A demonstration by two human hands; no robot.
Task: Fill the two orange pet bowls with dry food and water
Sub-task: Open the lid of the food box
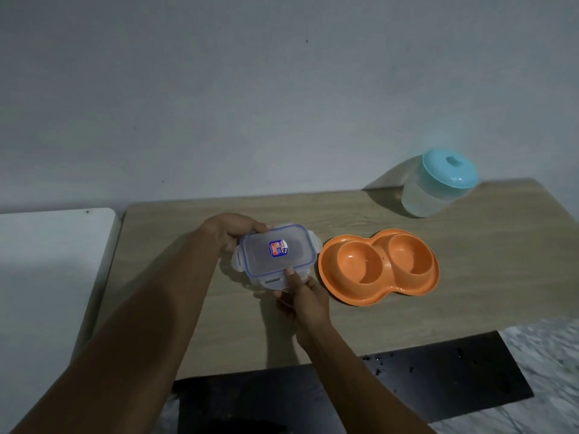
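Observation:
An orange double pet bowl [379,267] lies on the wooden table [470,277], both hollows bare inside. Just left of it is a small clear lidded food container [272,255] with a blue seal and a red-and-blue sticker. My left hand [233,230] grips the container's far left side. My right hand [302,296] holds its near edge, thumb on the lid by a side clip. The lid is on; the contents are hard to make out. A clear jug with a turquoise lid [438,183] stands at the table's back right.
A white surface [53,245] adjoins the table on the left. A grey wall rises right behind the table. Below the near edge lie a black mat [407,386] and pale marbled floor [548,355].

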